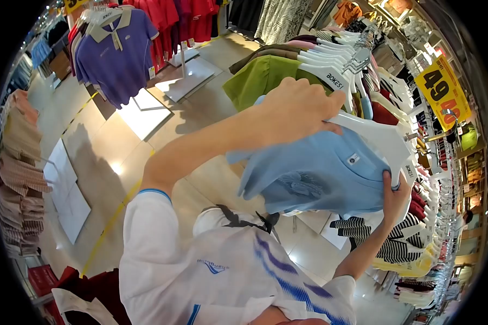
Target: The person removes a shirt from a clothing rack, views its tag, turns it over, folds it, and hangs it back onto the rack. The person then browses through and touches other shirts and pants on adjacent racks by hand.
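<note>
A light blue T-shirt [320, 168] with a textured patch on its front hangs from a white hanger [377, 135]. My left hand [301, 105] reaches across from the left, its fingers closed at the hanger's upper end by the shirt's shoulder. At the other shoulder, beside the collar, my right hand [395, 197] is closed on the shirt and hanger, with the thumb on the fabric. The hanger's hook is near the rail. Behind my left hand hangs a green garment [265, 78].
A crowded clothes rail [447, 244] runs down the right side, with a yellow price sign [443, 91] above it. Purple polo shirts [116, 51] hang at the upper left. Pinkish garments [21, 173] line the left edge. White base plates [65, 189] lie on the floor.
</note>
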The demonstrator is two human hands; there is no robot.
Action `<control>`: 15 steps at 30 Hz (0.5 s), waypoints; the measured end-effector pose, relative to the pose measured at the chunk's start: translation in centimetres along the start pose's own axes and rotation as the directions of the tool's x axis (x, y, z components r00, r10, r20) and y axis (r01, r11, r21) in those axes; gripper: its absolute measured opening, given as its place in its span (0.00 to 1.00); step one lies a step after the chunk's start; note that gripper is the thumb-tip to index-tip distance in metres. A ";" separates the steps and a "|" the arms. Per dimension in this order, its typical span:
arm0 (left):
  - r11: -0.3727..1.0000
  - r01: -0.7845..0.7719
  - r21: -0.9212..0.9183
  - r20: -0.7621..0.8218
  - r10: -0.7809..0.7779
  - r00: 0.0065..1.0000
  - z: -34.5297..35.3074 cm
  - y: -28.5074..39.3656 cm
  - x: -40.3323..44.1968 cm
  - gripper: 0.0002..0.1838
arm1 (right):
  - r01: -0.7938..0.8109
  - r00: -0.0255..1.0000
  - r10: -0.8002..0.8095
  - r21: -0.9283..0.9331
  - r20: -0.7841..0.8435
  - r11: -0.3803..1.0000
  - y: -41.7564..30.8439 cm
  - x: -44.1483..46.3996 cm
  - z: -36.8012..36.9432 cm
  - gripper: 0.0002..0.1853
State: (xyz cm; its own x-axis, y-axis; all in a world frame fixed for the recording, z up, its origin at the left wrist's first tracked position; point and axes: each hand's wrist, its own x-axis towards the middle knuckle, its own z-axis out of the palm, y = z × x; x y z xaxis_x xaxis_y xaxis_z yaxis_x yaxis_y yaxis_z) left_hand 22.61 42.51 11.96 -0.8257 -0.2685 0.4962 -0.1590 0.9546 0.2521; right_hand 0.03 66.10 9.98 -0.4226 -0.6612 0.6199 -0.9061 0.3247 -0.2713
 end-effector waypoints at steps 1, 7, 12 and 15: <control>1.000 0.003 -0.004 0.002 -0.003 1.000 0.1 -0.4 0.0 0.26 | -0.018 0.999 0.019 0.007 -0.040 1.000 0.0 -0.2 0.0 0.14; 0.918 -0.032 -0.394 -0.142 -0.027 0.989 2.2 -5.7 -2.5 0.33 | 0.000 1.000 0.000 0.005 -0.017 1.000 2.5 1.5 -2.1 0.15; 0.640 0.267 -0.721 0.080 -0.306 0.949 9.7 -9.7 -8.1 0.23 | -0.094 0.995 0.093 0.048 0.025 0.994 4.5 2.2 -4.2 0.19; 0.483 0.309 -0.819 0.082 -0.435 0.897 10.2 -9.3 -9.3 0.15 | -0.136 0.991 0.135 0.050 0.021 0.989 5.8 2.5 -4.3 0.19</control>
State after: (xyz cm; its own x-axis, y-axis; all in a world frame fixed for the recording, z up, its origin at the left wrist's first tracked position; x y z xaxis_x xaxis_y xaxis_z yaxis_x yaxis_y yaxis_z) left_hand 26.28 37.41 -3.45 -0.7156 -0.6454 0.2670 0.1111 0.2723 0.9558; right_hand -6.13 69.27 13.13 -0.5414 -0.6255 0.5618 -0.8402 0.3773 -0.3896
